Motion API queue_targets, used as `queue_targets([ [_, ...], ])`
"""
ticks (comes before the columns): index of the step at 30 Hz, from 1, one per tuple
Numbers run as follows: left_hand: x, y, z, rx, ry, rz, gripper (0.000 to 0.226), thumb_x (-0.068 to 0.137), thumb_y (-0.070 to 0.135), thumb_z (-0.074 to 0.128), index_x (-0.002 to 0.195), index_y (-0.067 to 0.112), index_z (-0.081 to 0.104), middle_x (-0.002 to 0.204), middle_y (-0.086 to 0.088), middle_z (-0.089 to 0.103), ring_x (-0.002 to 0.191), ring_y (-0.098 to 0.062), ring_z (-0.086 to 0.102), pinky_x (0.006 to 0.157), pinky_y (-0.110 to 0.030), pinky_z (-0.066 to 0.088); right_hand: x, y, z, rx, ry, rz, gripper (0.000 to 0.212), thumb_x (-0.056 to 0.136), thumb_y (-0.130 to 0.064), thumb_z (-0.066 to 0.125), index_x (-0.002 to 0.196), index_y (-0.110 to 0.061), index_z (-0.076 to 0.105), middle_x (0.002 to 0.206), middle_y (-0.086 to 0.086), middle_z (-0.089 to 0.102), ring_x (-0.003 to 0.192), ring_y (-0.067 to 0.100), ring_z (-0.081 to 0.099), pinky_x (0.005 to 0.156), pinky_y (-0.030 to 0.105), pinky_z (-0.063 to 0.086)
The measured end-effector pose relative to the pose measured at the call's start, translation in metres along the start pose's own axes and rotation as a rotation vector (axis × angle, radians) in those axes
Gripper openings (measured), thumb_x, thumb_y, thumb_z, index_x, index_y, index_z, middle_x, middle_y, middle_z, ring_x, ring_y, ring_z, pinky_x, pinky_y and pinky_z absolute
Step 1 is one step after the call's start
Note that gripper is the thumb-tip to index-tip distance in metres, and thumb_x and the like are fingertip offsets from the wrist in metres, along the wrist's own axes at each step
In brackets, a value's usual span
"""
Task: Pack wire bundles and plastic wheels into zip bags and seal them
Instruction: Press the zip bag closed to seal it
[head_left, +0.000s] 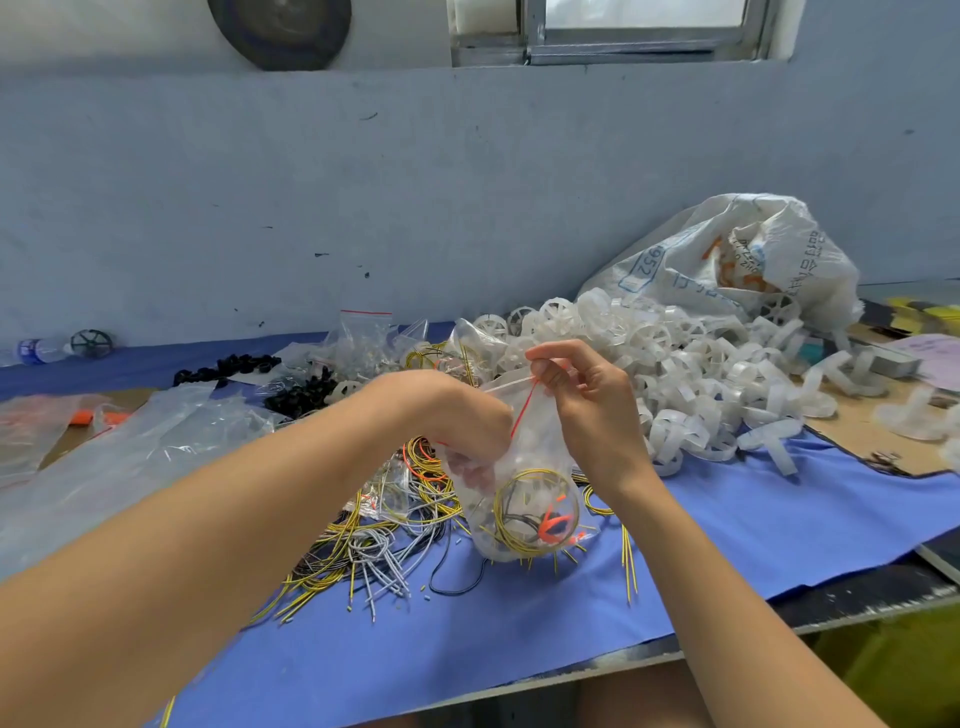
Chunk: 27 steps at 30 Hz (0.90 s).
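A clear zip bag (524, 499) with a red seal line hangs above the blue table cover. A coiled yellow wire bundle (535, 512) with orange and black bits lies in its bottom, along with white plastic wheels. My right hand (582, 395) pinches the bag's top edge at the right. My left hand (457, 415) reaches into the bag's mouth; its fingers show through the plastic, and whether they hold anything is hidden. Loose yellow, grey and black wires (374, 540) lie under the bag. A big heap of white plastic wheels (691, 364) spreads to the right.
A white woven sack (727, 260) spills wheels at the back right. Empty zip bags (363, 338) and black parts (291, 387) lie behind my hands, clear plastic sheets (130, 441) at the left. A water bottle (41, 351) lies by the wall. The table edge (779, 631) runs close in front.
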<state>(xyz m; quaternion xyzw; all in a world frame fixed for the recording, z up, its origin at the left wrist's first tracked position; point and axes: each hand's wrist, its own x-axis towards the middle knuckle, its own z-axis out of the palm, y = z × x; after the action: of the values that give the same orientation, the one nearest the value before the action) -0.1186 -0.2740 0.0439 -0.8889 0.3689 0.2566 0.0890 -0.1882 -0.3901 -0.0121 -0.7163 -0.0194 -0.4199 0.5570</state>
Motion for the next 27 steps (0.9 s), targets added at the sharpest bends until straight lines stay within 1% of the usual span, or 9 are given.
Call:
queue_targets([
  [3,-0.015,-0.010,-0.005,0.051,0.260,0.070,0.034,0.096,0.009,0.034,0.095,0.007,0.067,0.079,0.005,0.076,0.070,-0.009,0.065,0.069,-0.024,0.050,0.002,0.002,-0.003,0.016,0.064,0.000,0.028,0.092,-0.009,0.064,0.085,-0.035,0.070,0.075,-0.020,0.068,0.067,0.004,0.053,0.065,0.018,0.043],
  [5,-0.030,-0.018,-0.007,0.036,0.496,0.188,0.037,0.102,0.030,0.034,0.082,0.015,0.061,0.070,0.009,0.073,0.065,-0.003,0.064,0.070,-0.021,0.050,0.005,0.005,-0.006,0.023,0.117,0.007,0.028,0.093,-0.009,0.062,0.087,-0.035,0.070,0.076,-0.018,0.068,0.071,0.008,0.057,0.067,0.021,0.045],
  [7,-0.045,-0.028,-0.004,0.088,0.635,0.287,0.043,0.100,0.049,0.035,0.083,0.020,0.063,0.072,0.007,0.070,0.071,-0.005,0.062,0.070,-0.022,0.048,0.007,0.008,-0.008,0.055,0.146,0.022,0.027,0.095,-0.008,0.061,0.088,-0.033,0.070,0.077,-0.016,0.069,0.073,0.009,0.060,0.069,0.022,0.047],
  [10,-0.049,-0.050,0.009,0.320,0.789,0.323,0.037,0.098,0.049,0.043,0.098,0.021,0.067,0.105,0.003,0.063,0.104,-0.018,0.053,0.091,-0.032,0.042,0.006,0.013,-0.011,0.105,0.145,0.026,0.026,0.097,-0.007,0.061,0.090,-0.031,0.070,0.078,-0.014,0.069,0.074,0.007,0.060,0.070,0.021,0.049],
  [13,-0.042,-0.070,0.022,0.093,0.833,0.309,0.034,0.096,0.050,0.046,0.102,0.021,0.065,0.141,-0.002,0.043,0.127,-0.019,0.042,0.104,-0.036,0.038,0.000,0.019,-0.014,0.143,0.050,0.071,0.012,0.097,-0.025,0.062,0.105,-0.032,0.067,0.084,-0.004,0.068,0.076,0.011,0.061,0.074,0.020,0.050],
  [15,-0.038,-0.078,0.028,-0.023,0.819,0.292,0.042,0.092,0.058,0.041,0.099,0.023,0.062,0.131,0.004,0.051,0.112,-0.012,0.055,0.095,-0.036,0.048,-0.006,0.024,-0.015,0.160,-0.028,0.140,0.023,0.090,-0.039,0.062,0.111,-0.029,0.065,0.091,0.003,0.069,0.080,0.010,0.062,0.077,0.018,0.050],
  [18,-0.035,-0.086,0.031,-0.088,0.854,0.299,0.050,0.084,0.070,0.033,0.091,0.029,0.061,0.086,0.017,0.060,0.077,0.001,0.058,0.069,-0.029,0.050,-0.011,0.026,-0.011,0.181,-0.014,0.136,0.007,0.092,-0.024,0.065,0.094,-0.021,0.071,0.078,-0.009,0.070,0.073,0.003,0.060,0.073,0.014,0.047],
  [22,-0.035,-0.094,0.026,-0.102,0.913,0.264,0.055,0.081,0.072,0.034,0.091,0.029,0.066,0.079,0.016,0.063,0.072,-0.001,0.060,0.065,-0.031,0.053,-0.008,0.026,-0.011,0.209,0.057,0.154,0.011,0.092,-0.025,0.066,0.087,-0.020,0.074,0.069,-0.010,0.065,0.069,0.006,0.057,0.071,0.016,0.047],
  [27,-0.031,-0.097,0.025,-0.068,1.026,0.235,0.047,0.085,0.068,0.036,0.087,0.030,0.064,0.069,0.019,0.058,0.063,0.004,0.055,0.054,-0.024,0.042,-0.008,0.021,-0.006,0.242,0.060,0.166,0.013,0.092,-0.030,0.065,0.087,-0.023,0.074,0.068,-0.009,0.063,0.066,0.007,0.055,0.068,0.019,0.049],
])
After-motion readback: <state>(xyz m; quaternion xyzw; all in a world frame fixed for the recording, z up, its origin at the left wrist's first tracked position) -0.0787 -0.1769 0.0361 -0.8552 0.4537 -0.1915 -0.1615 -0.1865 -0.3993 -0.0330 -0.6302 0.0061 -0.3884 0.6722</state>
